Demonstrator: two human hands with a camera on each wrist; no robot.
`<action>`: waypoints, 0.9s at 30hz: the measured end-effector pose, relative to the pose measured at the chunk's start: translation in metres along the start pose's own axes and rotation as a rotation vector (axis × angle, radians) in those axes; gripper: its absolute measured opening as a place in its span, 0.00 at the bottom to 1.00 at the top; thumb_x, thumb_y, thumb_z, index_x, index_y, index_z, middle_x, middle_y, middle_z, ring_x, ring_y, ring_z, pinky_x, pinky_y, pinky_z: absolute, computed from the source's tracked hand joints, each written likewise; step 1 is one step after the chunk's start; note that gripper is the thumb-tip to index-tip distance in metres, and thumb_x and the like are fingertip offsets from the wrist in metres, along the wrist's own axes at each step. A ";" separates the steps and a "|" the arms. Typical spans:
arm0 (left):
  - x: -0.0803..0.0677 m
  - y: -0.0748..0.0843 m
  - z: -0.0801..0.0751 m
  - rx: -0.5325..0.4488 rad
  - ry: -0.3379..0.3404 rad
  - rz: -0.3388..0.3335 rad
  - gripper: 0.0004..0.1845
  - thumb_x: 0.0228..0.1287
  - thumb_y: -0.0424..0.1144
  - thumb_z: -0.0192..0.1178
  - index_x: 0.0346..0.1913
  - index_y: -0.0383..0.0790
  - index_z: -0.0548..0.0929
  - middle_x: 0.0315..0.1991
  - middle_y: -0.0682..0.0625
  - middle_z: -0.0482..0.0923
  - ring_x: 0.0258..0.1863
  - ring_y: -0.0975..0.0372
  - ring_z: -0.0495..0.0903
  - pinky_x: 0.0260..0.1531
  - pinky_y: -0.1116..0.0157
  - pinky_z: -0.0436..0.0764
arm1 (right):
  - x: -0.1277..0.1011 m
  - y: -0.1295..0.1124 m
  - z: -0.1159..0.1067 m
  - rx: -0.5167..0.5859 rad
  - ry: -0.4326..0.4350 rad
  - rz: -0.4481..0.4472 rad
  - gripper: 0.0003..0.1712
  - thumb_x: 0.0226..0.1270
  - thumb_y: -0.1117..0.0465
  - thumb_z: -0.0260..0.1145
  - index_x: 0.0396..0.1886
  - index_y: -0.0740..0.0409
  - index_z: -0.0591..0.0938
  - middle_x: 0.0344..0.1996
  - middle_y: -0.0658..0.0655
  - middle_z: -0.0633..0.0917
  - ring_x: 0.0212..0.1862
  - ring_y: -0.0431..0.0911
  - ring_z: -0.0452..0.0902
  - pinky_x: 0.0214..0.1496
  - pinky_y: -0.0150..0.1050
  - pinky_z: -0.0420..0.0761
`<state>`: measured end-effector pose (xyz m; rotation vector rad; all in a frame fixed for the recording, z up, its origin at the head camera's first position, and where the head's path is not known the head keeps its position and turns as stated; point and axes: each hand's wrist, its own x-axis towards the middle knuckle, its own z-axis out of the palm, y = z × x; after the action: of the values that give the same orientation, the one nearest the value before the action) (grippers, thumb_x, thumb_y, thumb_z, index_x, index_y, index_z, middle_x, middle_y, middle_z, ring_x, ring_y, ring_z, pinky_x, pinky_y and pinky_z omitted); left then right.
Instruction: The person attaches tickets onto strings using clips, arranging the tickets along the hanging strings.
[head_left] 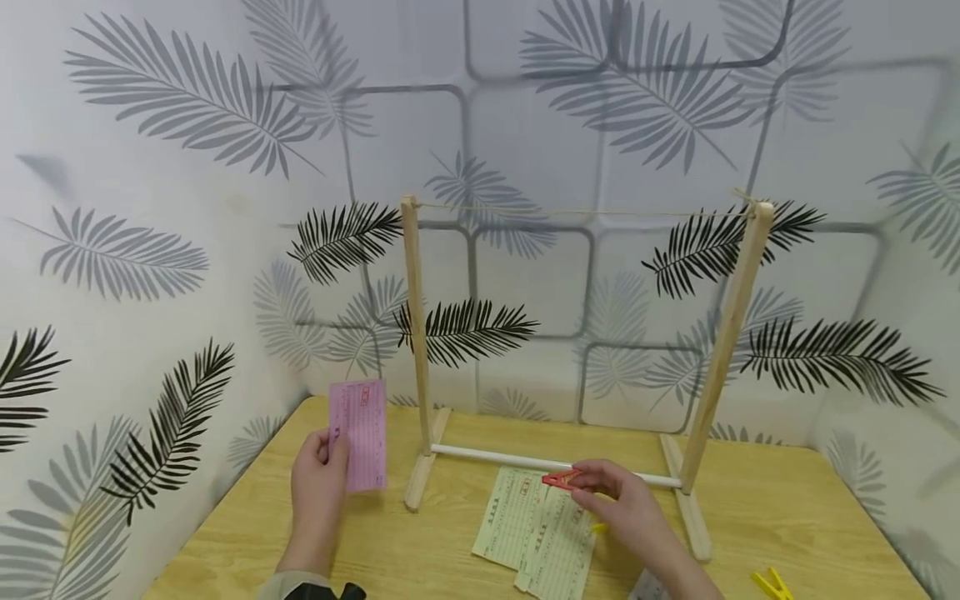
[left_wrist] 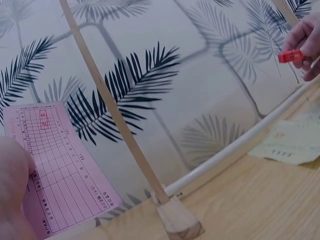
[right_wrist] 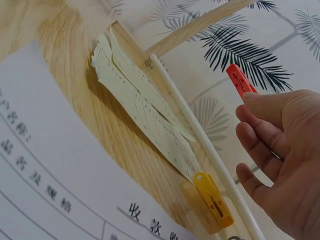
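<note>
The string (head_left: 577, 212) stretched between the two uprights of the wooden rack (head_left: 417, 333) hangs bare: no slip is pegged to it yet, so the hanging work looks barely begun. The left hand (head_left: 318, 483) holds a pink slip (head_left: 359, 433) upright, its grip narrow, thumb and fingers pinching the slip's lower left edge, just left of the rack's left upright. The right hand (head_left: 626, 504) pinches a red clothespin (head_left: 561, 478) at its fingertips, low over the tabletop (head_left: 787, 517) and just in front of the white crossbar (head_left: 495, 457). Directly beneath that grip lies a loose stack of pale green slips (head_left: 536, 533), and off to its right, near the tabletop's edge, a yellow clothespin (head_left: 772, 583). By this judgement everything remains to be done: pink slip to string, pin onto it, then the green slips.

The head view alone shows the whole rack and the empty string. The left wrist view brings up the printed grid on the pink slip (left_wrist: 57, 165) and the block foot of the upright (left_wrist: 177, 220), with the red clothespin (left_wrist: 291, 56) small in the far corner. The right wrist view shows a second yellow clothespin (right_wrist: 212, 199) lying against the crossbar (right_wrist: 200, 135) just below the right hand's (right_wrist: 285, 165) fingers, almost hidden by the hand from the head, and a white printed sheet (right_wrist: 55, 190) in the foreground.
</note>
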<state>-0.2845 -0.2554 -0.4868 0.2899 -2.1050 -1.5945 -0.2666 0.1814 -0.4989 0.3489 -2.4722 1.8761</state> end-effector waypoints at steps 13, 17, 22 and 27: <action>-0.005 0.036 0.006 -0.193 -0.006 0.003 0.16 0.88 0.41 0.56 0.62 0.32 0.83 0.51 0.36 0.88 0.40 0.64 0.86 0.37 0.70 0.86 | 0.000 -0.025 0.002 -0.105 0.052 -0.018 0.20 0.76 0.64 0.76 0.64 0.61 0.86 0.43 0.53 0.92 0.51 0.48 0.88 0.47 0.36 0.85; -0.009 0.048 0.008 -0.227 -0.024 -0.002 0.15 0.88 0.40 0.57 0.63 0.32 0.83 0.50 0.38 0.88 0.40 0.64 0.86 0.37 0.69 0.86 | 0.000 -0.045 -0.004 -0.191 0.043 -0.080 0.19 0.76 0.63 0.76 0.64 0.60 0.87 0.40 0.49 0.91 0.51 0.47 0.88 0.51 0.37 0.84; -0.016 0.062 0.011 -0.260 -0.043 0.022 0.15 0.87 0.39 0.58 0.62 0.30 0.83 0.47 0.40 0.88 0.38 0.65 0.86 0.36 0.68 0.86 | 0.003 -0.070 -0.014 -0.216 0.001 -0.115 0.21 0.80 0.60 0.74 0.67 0.59 0.85 0.42 0.50 0.90 0.53 0.48 0.87 0.54 0.39 0.83; -0.021 0.076 0.018 -0.287 -0.078 0.079 0.12 0.86 0.37 0.59 0.58 0.30 0.84 0.43 0.41 0.88 0.37 0.64 0.86 0.35 0.68 0.86 | 0.006 -0.095 -0.026 -0.185 -0.004 -0.138 0.22 0.80 0.58 0.74 0.68 0.59 0.84 0.44 0.54 0.89 0.51 0.48 0.86 0.50 0.38 0.83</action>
<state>-0.2666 -0.2085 -0.4240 0.0475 -1.8840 -1.8562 -0.2577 0.1815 -0.4003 0.5014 -2.5256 1.5835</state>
